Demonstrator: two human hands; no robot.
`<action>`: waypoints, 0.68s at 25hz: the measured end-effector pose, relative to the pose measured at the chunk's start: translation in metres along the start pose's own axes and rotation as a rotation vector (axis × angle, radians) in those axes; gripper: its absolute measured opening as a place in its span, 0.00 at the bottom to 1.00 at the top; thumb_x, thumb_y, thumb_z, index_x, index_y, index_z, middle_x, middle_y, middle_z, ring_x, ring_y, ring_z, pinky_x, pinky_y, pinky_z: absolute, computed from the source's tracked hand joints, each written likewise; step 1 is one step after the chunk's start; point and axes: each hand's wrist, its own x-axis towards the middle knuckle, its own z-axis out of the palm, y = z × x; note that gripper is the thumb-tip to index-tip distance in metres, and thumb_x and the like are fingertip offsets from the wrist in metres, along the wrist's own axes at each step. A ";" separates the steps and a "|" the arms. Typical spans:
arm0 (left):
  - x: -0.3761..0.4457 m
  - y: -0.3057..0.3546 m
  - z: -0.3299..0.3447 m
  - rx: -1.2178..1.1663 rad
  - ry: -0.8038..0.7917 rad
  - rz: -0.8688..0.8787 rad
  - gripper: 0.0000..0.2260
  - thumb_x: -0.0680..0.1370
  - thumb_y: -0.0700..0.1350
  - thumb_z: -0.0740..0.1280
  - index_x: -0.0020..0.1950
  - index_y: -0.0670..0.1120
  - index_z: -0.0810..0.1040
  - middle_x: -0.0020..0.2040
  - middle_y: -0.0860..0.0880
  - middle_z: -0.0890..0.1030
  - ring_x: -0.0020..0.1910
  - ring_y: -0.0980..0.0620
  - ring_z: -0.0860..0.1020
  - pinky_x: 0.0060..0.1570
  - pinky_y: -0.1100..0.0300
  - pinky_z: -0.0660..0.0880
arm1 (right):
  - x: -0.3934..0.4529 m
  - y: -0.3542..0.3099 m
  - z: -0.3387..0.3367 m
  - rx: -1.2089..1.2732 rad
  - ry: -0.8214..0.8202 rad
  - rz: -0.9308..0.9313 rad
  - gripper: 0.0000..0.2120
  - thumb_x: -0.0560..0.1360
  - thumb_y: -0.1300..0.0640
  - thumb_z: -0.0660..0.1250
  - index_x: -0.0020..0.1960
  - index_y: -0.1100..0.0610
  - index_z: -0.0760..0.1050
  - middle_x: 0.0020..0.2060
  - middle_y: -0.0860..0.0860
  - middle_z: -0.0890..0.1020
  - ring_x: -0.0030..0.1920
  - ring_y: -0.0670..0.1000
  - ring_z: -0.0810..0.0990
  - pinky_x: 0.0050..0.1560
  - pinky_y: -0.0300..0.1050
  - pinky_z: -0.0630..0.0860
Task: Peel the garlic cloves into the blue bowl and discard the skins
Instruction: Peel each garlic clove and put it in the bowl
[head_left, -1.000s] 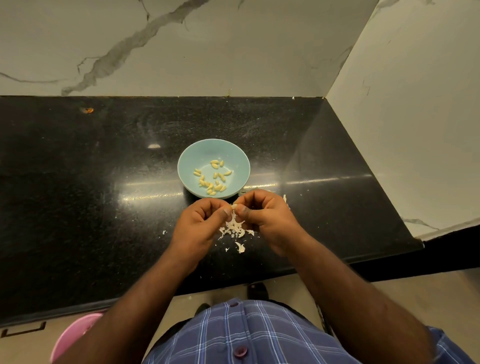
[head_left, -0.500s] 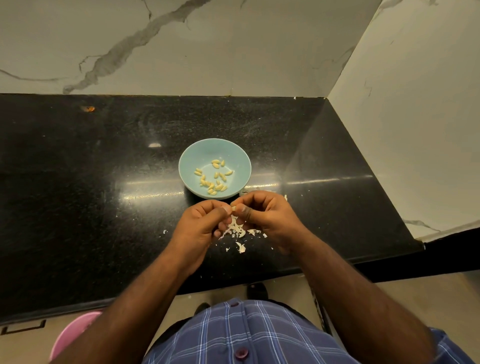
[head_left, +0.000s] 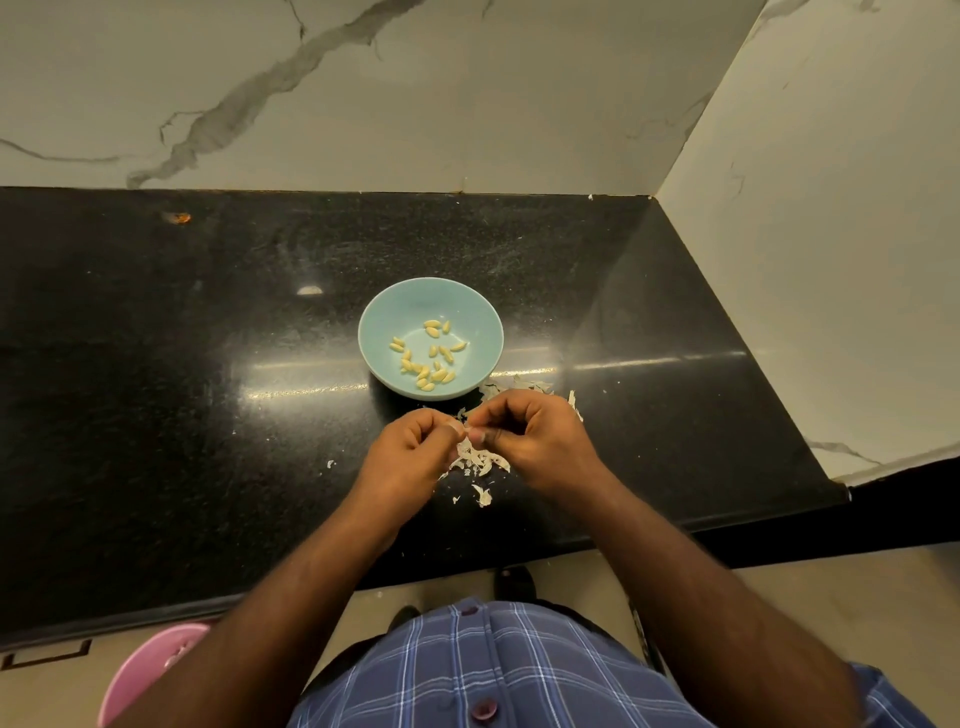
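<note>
A blue bowl (head_left: 395, 317) sits on the black counter and holds several peeled yellow garlic cloves (head_left: 425, 355). Just in front of the bowl my left hand (head_left: 410, 447) and my right hand (head_left: 535, 441) meet fingertip to fingertip. Together they pinch a small garlic clove (head_left: 469, 432), mostly hidden by the fingers. White garlic skins (head_left: 480, 462) lie heaped on the counter under and between my hands, and more skins (head_left: 535, 385) lie behind my right hand beside the bowl.
The black counter (head_left: 208, 415) ends at marble walls at the back and right. Its front edge runs below my forearms. A pink bin (head_left: 150, 670) stands on the floor at lower left. Small skin flecks (head_left: 330, 463) lie left of my hands.
Both hands stay together over the skin pile, fingers working slightly on the clove. The view shifted a little; bowl and skins are unmoved.
</note>
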 end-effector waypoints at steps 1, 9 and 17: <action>0.001 -0.002 -0.001 0.108 0.036 0.035 0.09 0.81 0.47 0.66 0.43 0.47 0.81 0.33 0.52 0.79 0.35 0.55 0.75 0.39 0.56 0.73 | 0.000 -0.001 -0.002 0.003 0.007 0.021 0.09 0.73 0.66 0.76 0.46 0.52 0.83 0.40 0.49 0.86 0.44 0.48 0.85 0.50 0.45 0.83; 0.005 -0.008 -0.017 0.426 0.083 0.171 0.04 0.78 0.48 0.72 0.47 0.57 0.79 0.42 0.55 0.82 0.39 0.58 0.78 0.39 0.60 0.73 | -0.001 -0.001 -0.009 0.005 0.072 0.087 0.11 0.71 0.65 0.78 0.45 0.50 0.84 0.40 0.47 0.87 0.45 0.45 0.86 0.49 0.41 0.83; -0.003 0.004 -0.007 0.157 0.006 0.168 0.03 0.76 0.52 0.75 0.48 0.54 0.85 0.41 0.52 0.86 0.43 0.55 0.83 0.48 0.55 0.81 | -0.002 -0.004 -0.005 -0.015 0.055 0.051 0.06 0.73 0.64 0.77 0.48 0.56 0.84 0.42 0.50 0.87 0.45 0.49 0.86 0.50 0.46 0.84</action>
